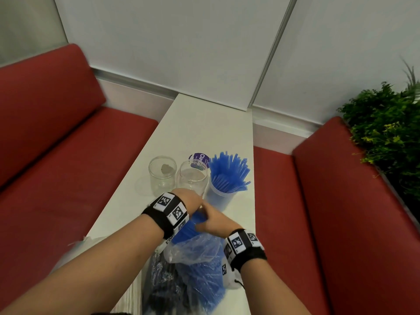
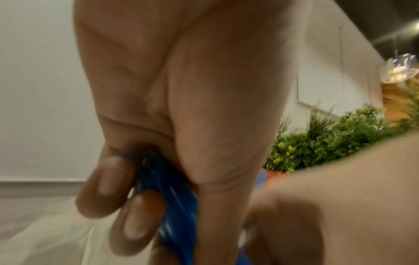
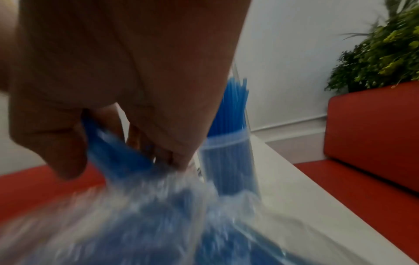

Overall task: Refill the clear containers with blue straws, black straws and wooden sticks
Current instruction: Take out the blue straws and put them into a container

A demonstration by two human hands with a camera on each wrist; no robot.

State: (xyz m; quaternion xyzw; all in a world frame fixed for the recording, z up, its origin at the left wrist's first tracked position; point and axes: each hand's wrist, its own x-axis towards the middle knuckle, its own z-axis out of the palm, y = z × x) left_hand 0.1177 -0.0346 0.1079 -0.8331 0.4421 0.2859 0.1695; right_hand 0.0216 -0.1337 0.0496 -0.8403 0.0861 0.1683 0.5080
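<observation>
Blue plastic straws (image 1: 195, 226), light, slick and easily bent, poke from a crinkly clear bag (image 1: 197, 248) on the white table (image 1: 204, 128). Left hand (image 1: 188, 201) clenches the bundle's end; right hand (image 1: 216, 221) grips beside it. Best gripped mid-bundle, firmly, judging by how they splay in the clear container (image 1: 221, 196).

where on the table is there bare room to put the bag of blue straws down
Free: the far end of the table, between the wall and the three containers. Crowded: the container of blue straws beside two empty jars, and the near end, with both hands on the bag of blue straws.
</observation>
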